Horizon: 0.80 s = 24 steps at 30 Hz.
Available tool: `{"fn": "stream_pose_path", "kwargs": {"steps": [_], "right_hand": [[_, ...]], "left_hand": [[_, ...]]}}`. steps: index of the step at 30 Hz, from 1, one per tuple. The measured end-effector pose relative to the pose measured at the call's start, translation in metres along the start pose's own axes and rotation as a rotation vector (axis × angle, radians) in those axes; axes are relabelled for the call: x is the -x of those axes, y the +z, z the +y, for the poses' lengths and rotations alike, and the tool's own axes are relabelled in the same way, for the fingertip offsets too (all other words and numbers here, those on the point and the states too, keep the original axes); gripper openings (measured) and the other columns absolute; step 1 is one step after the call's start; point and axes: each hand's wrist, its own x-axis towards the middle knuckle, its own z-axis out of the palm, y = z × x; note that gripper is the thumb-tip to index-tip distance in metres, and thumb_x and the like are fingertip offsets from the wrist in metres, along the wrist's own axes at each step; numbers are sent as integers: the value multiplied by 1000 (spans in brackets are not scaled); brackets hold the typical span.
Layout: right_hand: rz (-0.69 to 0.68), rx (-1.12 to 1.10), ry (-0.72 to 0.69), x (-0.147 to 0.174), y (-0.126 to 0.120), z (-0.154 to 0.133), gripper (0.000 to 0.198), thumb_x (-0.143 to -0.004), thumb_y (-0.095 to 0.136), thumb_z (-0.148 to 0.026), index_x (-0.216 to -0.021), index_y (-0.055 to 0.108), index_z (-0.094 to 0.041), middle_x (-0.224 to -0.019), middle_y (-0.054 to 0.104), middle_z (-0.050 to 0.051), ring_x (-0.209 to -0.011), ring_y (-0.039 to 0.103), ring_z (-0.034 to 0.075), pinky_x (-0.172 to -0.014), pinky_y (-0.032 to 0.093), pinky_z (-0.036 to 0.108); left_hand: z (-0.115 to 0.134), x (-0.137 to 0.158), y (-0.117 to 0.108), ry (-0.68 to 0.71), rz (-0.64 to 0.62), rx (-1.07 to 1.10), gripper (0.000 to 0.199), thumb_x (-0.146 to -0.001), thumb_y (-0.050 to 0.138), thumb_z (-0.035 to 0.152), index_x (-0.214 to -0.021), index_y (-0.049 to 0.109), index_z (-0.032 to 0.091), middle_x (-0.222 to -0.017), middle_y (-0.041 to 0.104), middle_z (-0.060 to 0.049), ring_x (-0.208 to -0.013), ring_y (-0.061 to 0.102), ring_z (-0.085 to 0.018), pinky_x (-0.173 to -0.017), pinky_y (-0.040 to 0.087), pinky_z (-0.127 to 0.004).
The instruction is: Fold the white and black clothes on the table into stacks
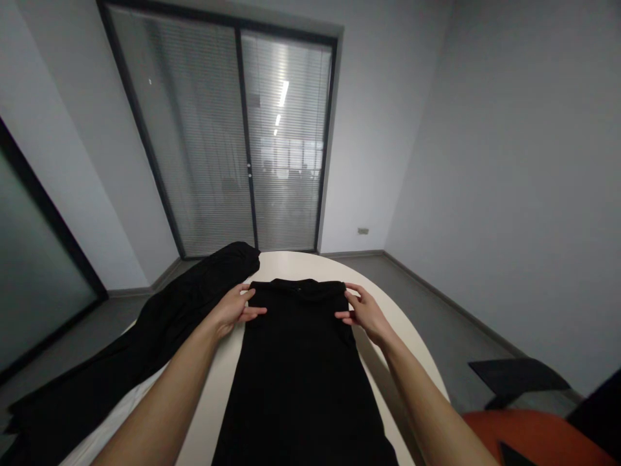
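Observation:
A black shirt (298,369) lies lengthwise on the pale round table (286,262), its neckline at the far end. No sleeves show spread at its sides. My left hand (235,309) pinches the far left shoulder corner between thumb and index finger, other fingers stretched over the cloth. At the far right corner, my right hand (366,312) holds the edge in the same way, with its lower fingers reaching onto the fabric. The shirt's near end runs out of view at the bottom.
Left of the shirt, a heap of black clothing (169,317) covers the table side, with white cloth (126,404) beneath it. An orange chair seat (533,435) with a black armrest (519,375) stands at the right. Beyond are glass doors with blinds (286,194).

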Motion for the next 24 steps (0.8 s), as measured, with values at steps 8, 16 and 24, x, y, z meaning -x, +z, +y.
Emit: {"fn": "stream_pose_path", "kwargs": {"steps": [8, 16, 24], "right_hand": [[-16, 15, -15, -3, -1, 4, 37, -92, 53, -13, -127, 47, -20, -103, 60, 6, -55, 70, 11, -44, 53, 18], [-86, -56, -8, -15, -13, 16, 36, -87, 62, -19, -121, 52, -22, -109, 62, 5, -76, 73, 15, -62, 58, 22], [-99, 33, -311, -25, -15, 22, 69, -71, 78, -35, -133, 53, -20, -113, 65, 7, -91, 68, 20, -86, 56, 36]], "left_hand": [[-4, -5, -2, -34, 30, 87, 47, -95, 59, 22, -139, 42, 15, -145, 44, -24, -80, 77, -26, -49, 59, -21], [-12, -15, -7, 0, 48, 160, 47, -93, 62, 22, -136, 44, 16, -141, 49, -22, -84, 76, -24, -67, 63, -28], [-7, -19, -2, 202, -5, 292, 16, -94, 59, 17, -110, 58, 19, -113, 65, -9, -90, 74, -18, -79, 58, -25]]}}
